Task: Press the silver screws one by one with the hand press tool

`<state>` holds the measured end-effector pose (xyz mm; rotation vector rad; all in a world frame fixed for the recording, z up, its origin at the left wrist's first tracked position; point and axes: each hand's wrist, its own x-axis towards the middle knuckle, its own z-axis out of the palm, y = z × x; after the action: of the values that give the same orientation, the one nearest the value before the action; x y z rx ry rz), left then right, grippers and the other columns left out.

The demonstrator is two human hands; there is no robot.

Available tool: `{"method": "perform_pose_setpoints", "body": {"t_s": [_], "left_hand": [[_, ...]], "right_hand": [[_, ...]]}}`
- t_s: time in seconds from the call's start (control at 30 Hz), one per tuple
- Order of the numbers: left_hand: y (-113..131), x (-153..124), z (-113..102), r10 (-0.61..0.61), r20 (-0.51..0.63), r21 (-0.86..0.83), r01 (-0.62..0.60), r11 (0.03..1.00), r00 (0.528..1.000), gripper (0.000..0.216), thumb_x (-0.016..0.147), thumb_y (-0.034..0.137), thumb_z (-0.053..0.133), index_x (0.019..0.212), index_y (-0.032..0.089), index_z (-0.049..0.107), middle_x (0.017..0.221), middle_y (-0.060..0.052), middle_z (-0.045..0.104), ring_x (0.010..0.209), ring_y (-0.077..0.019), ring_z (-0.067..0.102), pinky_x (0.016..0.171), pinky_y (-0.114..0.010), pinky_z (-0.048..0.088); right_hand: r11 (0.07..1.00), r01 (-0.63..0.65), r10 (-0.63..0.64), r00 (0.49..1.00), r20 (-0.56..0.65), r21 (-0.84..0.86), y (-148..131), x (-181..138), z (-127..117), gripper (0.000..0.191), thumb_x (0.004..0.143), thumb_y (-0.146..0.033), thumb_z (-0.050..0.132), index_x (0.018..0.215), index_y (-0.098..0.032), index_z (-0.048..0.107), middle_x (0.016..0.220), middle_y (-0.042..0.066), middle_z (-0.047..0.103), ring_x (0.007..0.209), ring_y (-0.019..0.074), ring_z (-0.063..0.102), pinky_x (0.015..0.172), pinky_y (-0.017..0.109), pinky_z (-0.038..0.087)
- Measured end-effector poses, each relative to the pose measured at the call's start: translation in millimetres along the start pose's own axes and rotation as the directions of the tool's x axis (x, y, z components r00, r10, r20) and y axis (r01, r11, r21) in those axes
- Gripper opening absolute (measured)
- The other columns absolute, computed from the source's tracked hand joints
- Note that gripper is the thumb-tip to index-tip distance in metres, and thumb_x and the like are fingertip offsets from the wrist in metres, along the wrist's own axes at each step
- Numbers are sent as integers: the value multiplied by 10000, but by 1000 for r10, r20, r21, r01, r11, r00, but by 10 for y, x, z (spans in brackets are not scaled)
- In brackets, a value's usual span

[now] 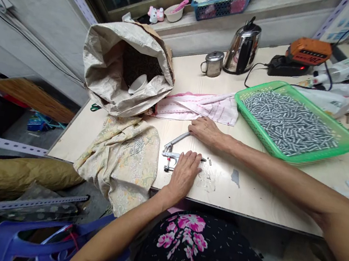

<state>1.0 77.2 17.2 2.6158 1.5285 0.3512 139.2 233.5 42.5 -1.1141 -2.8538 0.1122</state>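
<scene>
On the tabletop near its front edge lies a metal hand press (170,154) with a spring, a red part and a long lever. My left hand (183,172) is closed over its lower handle, whose dark pointed end sticks out beyond the fingers. At the upper end of the raised lever, my right hand (206,130) has its fingers curled round the tip. A small metal piece (210,162) rests just right of my left hand. To the left, a patterned cloth (121,166) bears a small pile of metal pins (137,145).
A green basket (304,160) full of metal pins stands at right. Behind the hands lie a pink-white towel (198,108) and an open sack (106,55) with a white cup (138,83). A steel kettle (243,48), mug (214,63) and battery on a charger (288,68) stand at the back.
</scene>
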Motion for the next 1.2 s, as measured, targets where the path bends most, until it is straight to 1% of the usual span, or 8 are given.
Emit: {"method": "perform_pose_setpoints", "body": {"t_s": [0.2, 0.3, 0.53, 0.77, 0.87, 1.03, 1.1, 1.2], "left_hand": [[-64, 72, -185, 56, 56, 36, -58, 998, 997, 358, 994, 167, 355, 1325, 180, 492, 1035, -97, 598, 968, -232, 524, 852, -369, 472], [-42, 137, -286, 114, 84, 64, -119, 991, 990, 331, 996, 178, 361, 1284, 187, 522, 1033, -93, 580, 963, -232, 497, 852, -363, 450], [-45, 296, -247, 140, 192, 36, -150, 988, 971, 250, 987, 202, 420, 1153, 210, 608, 995, -74, 564, 951, -220, 491, 828, -333, 458], [-135, 390, -524, 150, 77, -161, -136, 978, 986, 325, 966, 114, 395, 1191, 195, 614, 1012, -83, 595, 993, -214, 531, 866, -349, 489], [-282, 496, -767, 107, -41, -348, -115, 931, 993, 260, 966, 151, 446, 1115, 199, 652, 1008, -77, 637, 993, -199, 579, 867, -332, 502], [-457, 641, -1219, 82, -174, -446, -153, 882, 981, 177, 937, 198, 539, 1050, 208, 675, 962, -45, 677, 914, -168, 624, 831, -301, 500], [-488, 661, -1375, 71, -226, -428, -164, 889, 971, 161, 923, 192, 558, 1031, 198, 677, 960, -42, 681, 913, -163, 623, 829, -293, 497], [-523, 658, -1572, 53, -265, -405, -161, 900, 963, 147, 917, 198, 570, 1020, 193, 676, 972, -37, 689, 914, -154, 622, 831, -286, 498]], "right_hand": [[994, 91, -95, 993, -66, -59, -62, -134, -78, 210, 955, -163, 440, 943, -164, 650, 961, 100, 645, 898, 218, 515, 755, 330, 295], [998, 45, -48, 993, -111, -33, -30, -257, -101, 215, 960, -156, 417, 961, -149, 632, 963, 101, 626, 829, 195, 506, 702, 311, 294], [997, -71, 70, 997, -13, -31, 41, -389, -70, 215, 950, -148, 411, 913, -149, 622, 954, 98, 625, 802, 193, 502, 632, 310, 261], [982, -119, 133, 987, -93, 149, -17, -396, -283, 232, 968, -189, 390, 994, -161, 620, 1040, 95, 604, 862, 187, 532, 652, 284, 334], [944, -240, 285, 939, -194, 225, -43, -463, -361, 265, 974, -239, 399, 1152, -170, 583, 1153, 111, 569, 933, 211, 556, 653, 289, 384], [879, -405, 476, 775, -415, 252, -205, -776, -377, 460, 964, -337, 446, 1359, -102, 430, 1379, 222, 422, 1175, 302, 502, 696, 341, 454], [879, -408, 473, 811, -345, 245, -300, -937, -300, 438, 964, -378, 452, 1318, -121, 460, 1310, 206, 492, 1108, 297, 545, 695, 349, 457], [897, -354, 380, 924, -52, 267, -446, -1144, -116, 291, 943, -396, 507, 1109, -162, 559, 1034, 117, 614, 875, 239, 606, 682, 336, 445]]}}
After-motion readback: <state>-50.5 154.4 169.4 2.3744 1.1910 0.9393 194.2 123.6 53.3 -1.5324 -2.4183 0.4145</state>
